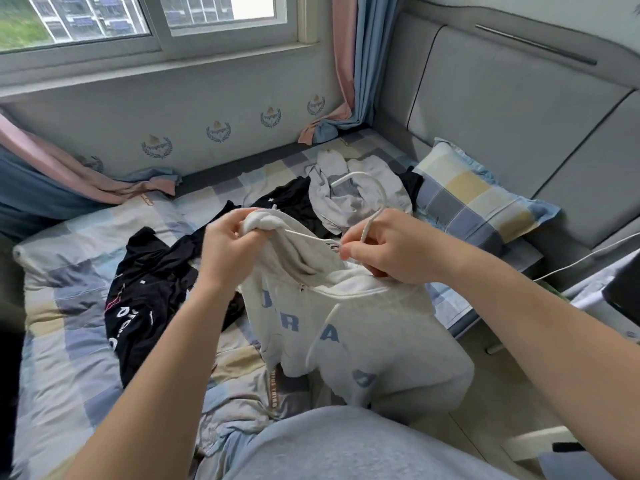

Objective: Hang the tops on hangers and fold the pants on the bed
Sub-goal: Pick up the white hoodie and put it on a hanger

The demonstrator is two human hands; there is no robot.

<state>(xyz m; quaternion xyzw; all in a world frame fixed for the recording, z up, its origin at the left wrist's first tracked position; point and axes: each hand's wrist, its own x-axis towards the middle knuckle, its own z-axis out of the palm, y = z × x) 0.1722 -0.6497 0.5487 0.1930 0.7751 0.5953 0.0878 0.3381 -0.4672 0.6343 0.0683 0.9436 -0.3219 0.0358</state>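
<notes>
I hold a white hooded top with blue letters (346, 327) up over the bed. My left hand (228, 247) grips a bunched shoulder of it. My right hand (388, 251) grips the neck of a white hanger (375, 199), whose hook curves up behind my fingers and whose arm runs into the collar towards my left hand. On the checked bedspread (62, 323) lie a black garment with white print (145, 296) to the left and a grey garment (349, 192) behind the hanger, partly on another black piece (294, 199).
A checked pillow (474, 199) leans on the grey padded headboard (512, 123) at right. Pink and blue curtains (346, 81) hang by the window (145, 19). A white cable (588, 254) and dark furniture stand at the far right beside the bed.
</notes>
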